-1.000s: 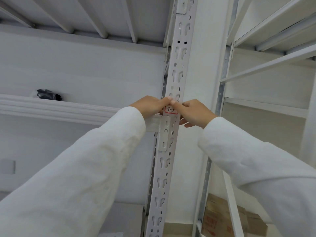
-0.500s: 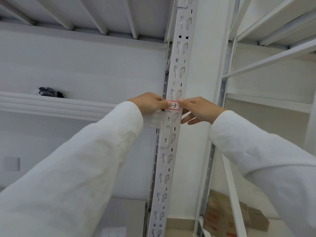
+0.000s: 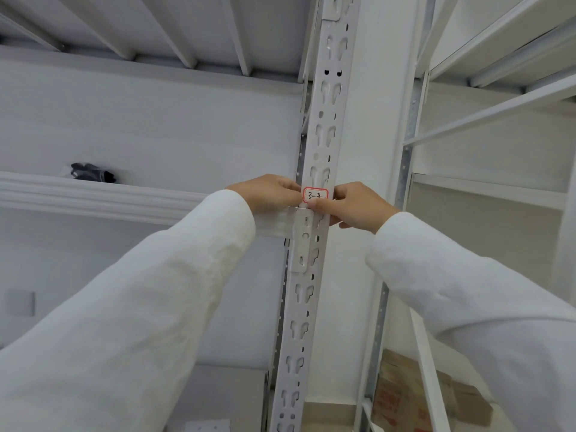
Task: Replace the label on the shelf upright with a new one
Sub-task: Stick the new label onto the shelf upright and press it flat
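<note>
— What do we see on the long white metal shelf to the left?

— We see a small black bundle lying near the back, by the white wall.

— And down low on the right?

— We see brown cardboard boxes with red marks, sitting low in the next white shelf rack.

— Anything else?

— We see a little grey square plate on the wall, low on the left.

White label with red border; white slotted upright; white sleeves.
</note>
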The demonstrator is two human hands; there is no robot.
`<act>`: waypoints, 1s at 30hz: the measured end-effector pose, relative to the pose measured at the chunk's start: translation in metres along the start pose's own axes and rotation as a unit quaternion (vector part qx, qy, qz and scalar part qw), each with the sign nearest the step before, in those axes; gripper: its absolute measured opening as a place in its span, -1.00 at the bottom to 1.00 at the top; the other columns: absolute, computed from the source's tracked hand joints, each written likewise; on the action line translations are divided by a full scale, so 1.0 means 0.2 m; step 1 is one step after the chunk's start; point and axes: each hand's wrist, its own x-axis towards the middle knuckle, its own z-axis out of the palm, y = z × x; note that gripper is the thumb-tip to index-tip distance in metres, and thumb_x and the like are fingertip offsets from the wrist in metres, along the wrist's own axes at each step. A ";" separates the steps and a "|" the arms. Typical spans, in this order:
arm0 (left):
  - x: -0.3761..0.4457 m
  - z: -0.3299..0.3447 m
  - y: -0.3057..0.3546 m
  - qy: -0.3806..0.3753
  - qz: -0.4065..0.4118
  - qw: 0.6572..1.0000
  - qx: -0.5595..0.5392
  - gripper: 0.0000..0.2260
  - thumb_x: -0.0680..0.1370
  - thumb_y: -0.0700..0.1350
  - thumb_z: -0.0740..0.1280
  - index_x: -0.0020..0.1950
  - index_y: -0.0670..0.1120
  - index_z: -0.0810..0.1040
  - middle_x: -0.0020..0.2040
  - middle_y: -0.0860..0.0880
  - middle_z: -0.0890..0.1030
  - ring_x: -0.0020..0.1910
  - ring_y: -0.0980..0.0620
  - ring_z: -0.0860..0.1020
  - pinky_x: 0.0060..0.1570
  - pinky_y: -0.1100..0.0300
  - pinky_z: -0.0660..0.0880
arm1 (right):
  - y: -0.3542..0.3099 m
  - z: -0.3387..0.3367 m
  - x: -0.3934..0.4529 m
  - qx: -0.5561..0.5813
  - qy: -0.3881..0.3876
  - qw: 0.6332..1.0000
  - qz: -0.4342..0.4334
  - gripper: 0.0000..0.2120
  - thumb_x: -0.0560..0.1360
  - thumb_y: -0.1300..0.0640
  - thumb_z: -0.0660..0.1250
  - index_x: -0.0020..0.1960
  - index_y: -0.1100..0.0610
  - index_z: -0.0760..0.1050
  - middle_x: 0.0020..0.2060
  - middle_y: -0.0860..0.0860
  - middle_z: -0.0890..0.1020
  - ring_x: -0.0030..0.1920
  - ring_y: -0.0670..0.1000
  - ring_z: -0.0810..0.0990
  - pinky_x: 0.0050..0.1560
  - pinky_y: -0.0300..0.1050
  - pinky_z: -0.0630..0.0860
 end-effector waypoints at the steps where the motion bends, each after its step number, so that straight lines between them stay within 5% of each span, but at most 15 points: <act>1: 0.00 0.00 0.00 0.002 0.002 1.000 -0.001 -0.72 0.52 -0.04 0.28 0.22 0.04 0.55 0.18 0.05 0.56 0.17 0.07 0.47 0.36 0.15 0.31 | 0.00 -0.02 0.00 -0.006 -0.026 1.000 0.000 -0.75 0.48 -0.04 0.32 0.10 0.05 0.54 -0.07 -0.01 0.67 -0.14 -0.08 0.65 -0.05 -0.17 0.55; 6: 0.00 0.01 0.00 0.009 0.006 1.000 -0.003 -0.80 0.53 0.00 0.27 0.11 0.05 0.59 0.14 0.06 0.57 0.19 0.07 0.47 0.27 0.20 0.30 | -0.01 -0.09 -0.05 -0.003 -0.102 0.993 0.051 -0.72 0.55 -0.08 0.18 0.19 -0.02 0.49 0.07 -0.04 0.62 0.00 -0.04 0.64 0.03 -0.15 0.54; 9: 0.01 0.00 0.00 0.013 0.006 1.000 -0.001 -0.78 0.53 0.03 0.24 0.03 0.00 0.61 0.11 0.03 0.59 0.15 0.04 0.49 0.30 0.16 0.33 | -0.07 -0.05 -0.05 -0.013 -0.056 0.996 0.067 -0.55 0.48 -0.26 0.15 0.09 0.06 0.53 0.00 -0.02 0.63 -0.04 -0.02 0.64 -0.04 -0.10 0.53; 14: 0.03 0.00 -0.02 0.019 0.007 1.000 -0.007 -0.77 0.54 -0.01 0.18 -0.28 0.03 0.53 -0.08 0.01 0.54 0.00 0.00 0.47 0.16 0.15 0.36 | -0.07 0.03 0.00 -0.034 0.039 0.996 0.070 -0.55 0.38 -0.26 0.29 -0.07 0.14 0.53 -0.06 0.02 0.66 -0.12 0.01 0.66 -0.05 -0.07 0.54; 20: 0.02 0.01 -0.02 0.018 0.006 1.000 -0.014 -0.74 0.53 0.02 0.21 0.07 -0.03 0.63 0.15 0.02 0.62 0.21 0.03 0.51 0.35 0.11 0.34 | -0.04 -0.07 -0.02 0.046 -0.072 0.992 0.090 -0.72 0.53 -0.12 0.20 0.07 0.04 0.52 -0.06 0.01 0.63 -0.10 -0.02 0.63 0.01 -0.09 0.52; 26: 0.00 0.01 -0.01 0.012 0.015 1.000 -0.010 -0.76 0.54 -0.03 0.24 0.15 0.01 0.59 0.20 0.04 0.59 0.24 0.05 0.48 0.37 0.13 0.30 | 0.01 -0.07 -0.03 0.073 -0.073 0.992 0.069 -0.74 0.54 -0.09 0.21 0.09 0.01 0.54 0.03 0.05 0.65 -0.02 0.01 0.64 -0.01 -0.13 0.53; 30: -0.01 0.01 0.00 0.009 0.017 1.000 -0.015 -0.75 0.54 -0.07 0.24 0.19 0.02 0.57 0.13 0.05 0.57 0.20 0.06 0.47 0.36 0.15 0.30 | -0.01 0.00 -0.02 0.014 -0.016 0.999 0.047 -0.69 0.41 -0.19 0.34 -0.02 0.02 0.57 -0.10 -0.01 0.66 -0.11 -0.05 0.65 -0.06 -0.11 0.55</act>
